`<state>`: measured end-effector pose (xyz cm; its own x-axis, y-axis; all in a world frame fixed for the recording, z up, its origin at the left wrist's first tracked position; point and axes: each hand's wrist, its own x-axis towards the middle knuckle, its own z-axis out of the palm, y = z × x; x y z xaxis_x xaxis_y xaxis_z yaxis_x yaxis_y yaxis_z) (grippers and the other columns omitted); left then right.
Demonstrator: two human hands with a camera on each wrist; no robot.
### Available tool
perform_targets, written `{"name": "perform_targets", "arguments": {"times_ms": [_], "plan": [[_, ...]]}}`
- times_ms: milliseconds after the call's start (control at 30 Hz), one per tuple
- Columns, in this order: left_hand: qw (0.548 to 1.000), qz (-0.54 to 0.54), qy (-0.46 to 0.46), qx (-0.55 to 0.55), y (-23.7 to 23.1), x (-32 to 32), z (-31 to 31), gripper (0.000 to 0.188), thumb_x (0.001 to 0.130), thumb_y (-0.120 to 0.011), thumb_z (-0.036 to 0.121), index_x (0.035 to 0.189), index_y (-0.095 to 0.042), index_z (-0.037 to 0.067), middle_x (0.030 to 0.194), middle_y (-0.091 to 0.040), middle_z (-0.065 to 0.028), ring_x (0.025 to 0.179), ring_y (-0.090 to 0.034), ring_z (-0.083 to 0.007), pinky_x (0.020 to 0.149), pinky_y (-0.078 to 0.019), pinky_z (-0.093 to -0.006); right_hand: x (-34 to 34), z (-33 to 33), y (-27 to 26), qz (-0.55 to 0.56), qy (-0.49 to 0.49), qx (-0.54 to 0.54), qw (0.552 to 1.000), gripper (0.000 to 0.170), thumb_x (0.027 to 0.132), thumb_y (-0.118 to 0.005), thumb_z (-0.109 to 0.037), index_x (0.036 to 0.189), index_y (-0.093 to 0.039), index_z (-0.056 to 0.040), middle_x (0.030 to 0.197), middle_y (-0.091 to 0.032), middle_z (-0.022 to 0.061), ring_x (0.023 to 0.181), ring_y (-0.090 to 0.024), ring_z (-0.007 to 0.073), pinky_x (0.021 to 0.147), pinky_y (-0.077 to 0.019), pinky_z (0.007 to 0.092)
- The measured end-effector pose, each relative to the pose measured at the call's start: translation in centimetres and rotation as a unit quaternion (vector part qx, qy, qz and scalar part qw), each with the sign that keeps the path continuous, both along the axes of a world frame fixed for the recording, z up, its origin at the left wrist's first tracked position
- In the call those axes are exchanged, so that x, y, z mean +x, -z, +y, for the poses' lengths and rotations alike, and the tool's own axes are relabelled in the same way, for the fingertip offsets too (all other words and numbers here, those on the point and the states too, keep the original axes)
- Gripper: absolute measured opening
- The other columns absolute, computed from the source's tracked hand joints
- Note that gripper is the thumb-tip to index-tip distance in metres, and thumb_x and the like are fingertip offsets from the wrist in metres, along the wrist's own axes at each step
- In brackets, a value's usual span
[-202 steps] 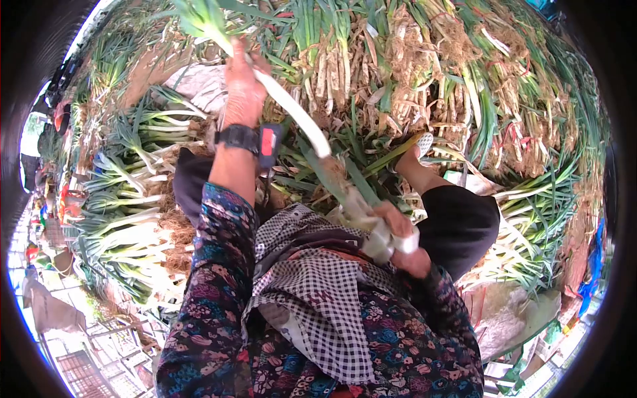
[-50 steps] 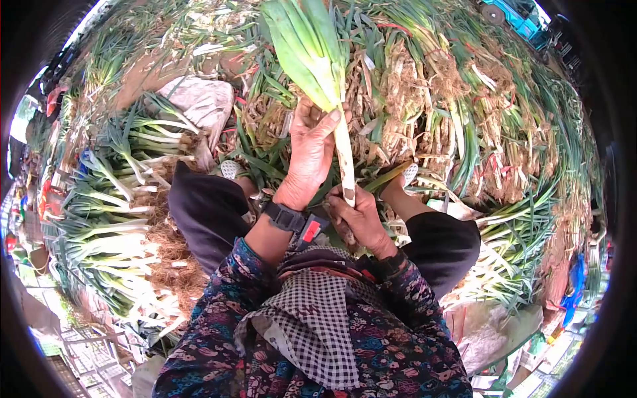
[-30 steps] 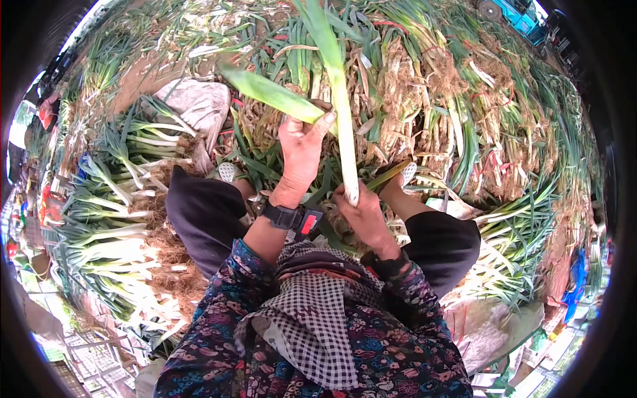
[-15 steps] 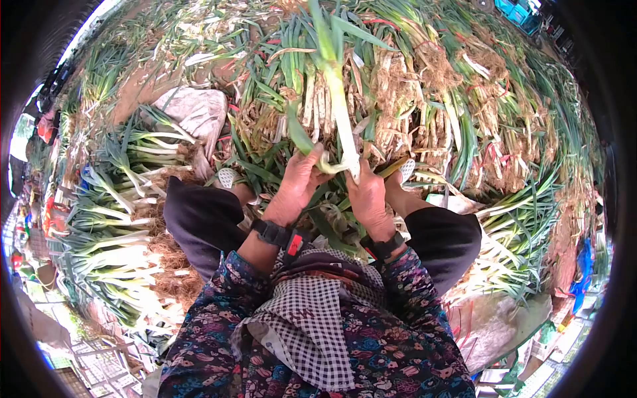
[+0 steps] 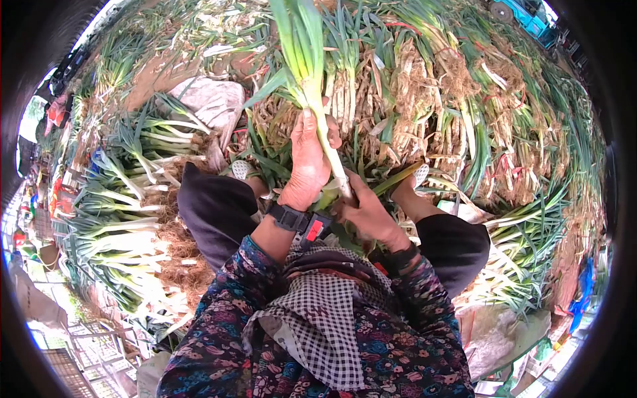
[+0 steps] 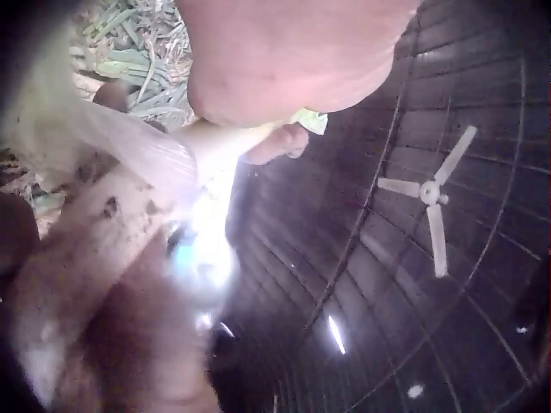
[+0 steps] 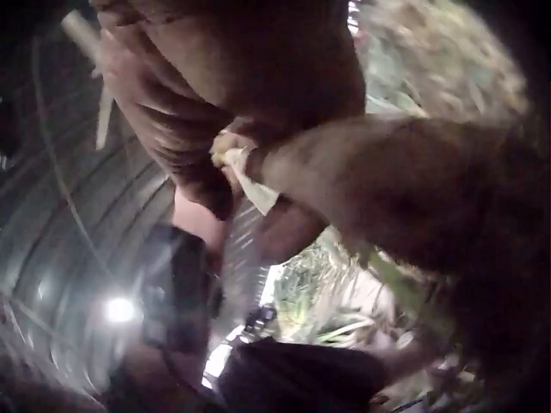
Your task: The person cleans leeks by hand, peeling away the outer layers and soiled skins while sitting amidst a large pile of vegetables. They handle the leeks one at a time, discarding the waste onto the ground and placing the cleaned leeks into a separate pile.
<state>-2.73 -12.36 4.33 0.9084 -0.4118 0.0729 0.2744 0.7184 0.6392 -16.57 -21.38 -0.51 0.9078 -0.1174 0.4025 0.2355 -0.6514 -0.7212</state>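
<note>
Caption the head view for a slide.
Two bare hands hold one long, green-leaved, white-stalked leek between heaps of green-and-white leeks lying to either side.

There was one left hand (image 5: 309,159) and one right hand (image 5: 373,215), so two hands total, sharing exactly one leek (image 5: 312,93); two wrist straps (image 5: 289,217); two shoes (image 5: 240,170), one checked cloth (image 5: 325,312); the left wrist view had one ceiling fan (image 6: 430,191) with three blades (image 6: 437,241); also one blue vehicle (image 5: 527,21), two pale sacks (image 5: 212,99), two side heaps of leeks (image 5: 116,229); the root-covered bundles (image 5: 408,99) were honestly too many to count lol
</note>
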Motion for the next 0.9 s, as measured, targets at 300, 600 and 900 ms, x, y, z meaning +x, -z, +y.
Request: {"name": "perform_targets", "arguments": {"times_ms": [300, 600, 900], "plan": [[0.958, 0.095, 0.171, -0.211, -2.1, 4.5, 1.9, 0.048, 0.098, -0.046, 0.041, 0.125, -0.049, 0.001, 0.075, -0.046, -0.0003, 0.058, -0.037, -0.0078, 0.049, -0.0347, -0.0201, -1.6, -1.5, -3.6, 0.1, -0.079, 0.2, 0.972, 0.026, 0.096, -0.052, -0.021, 0.094, -0.055, 0.0043, 0.072, -0.046, 0.0126, 0.065, -0.046, 0.0206, 0.061, -0.0407, 0.033], [0.999, 0.015, -0.013, -0.024, -0.5, 10.5, 4.7, 0.037, 0.101, -0.04, 0.04, 0.119, -0.05, 0.008, 0.073, -0.05, -0.0029, 0.056, -0.043, -0.0114, 0.049, -0.0371, -0.0256, -10.0, -4.4, 4.9, 0.285, -0.04, -0.188, 0.939, 0.014, 0.087, -0.057, -0.014, 0.08, -0.059, -0.0019, 0.072, -0.059, 0.0164, 0.067, -0.061, 0.0327, 0.058, -0.0458, 0.0421], [0.986, -0.072, -0.147, 0.023, -2.5, 12.3, 6.8, 0.032, 0.099, -0.046, 0.042, 0.105, -0.048, 0.011, 0.074, -0.056, -0.0037, 0.049, -0.047, -0.0109, 0.041, -0.0396, -0.0254, -8.4, -10.3, 9.4, 0.425, -0.031, -0.365, 0.827, 0.033, 0.085, -0.059, -0.017, 0.116, -0.058, -0.0031, 0.102, -0.066, 0.0176, 0.091, -0.065, 0.0362, 0.08, -0.0523, 0.0434]]}}
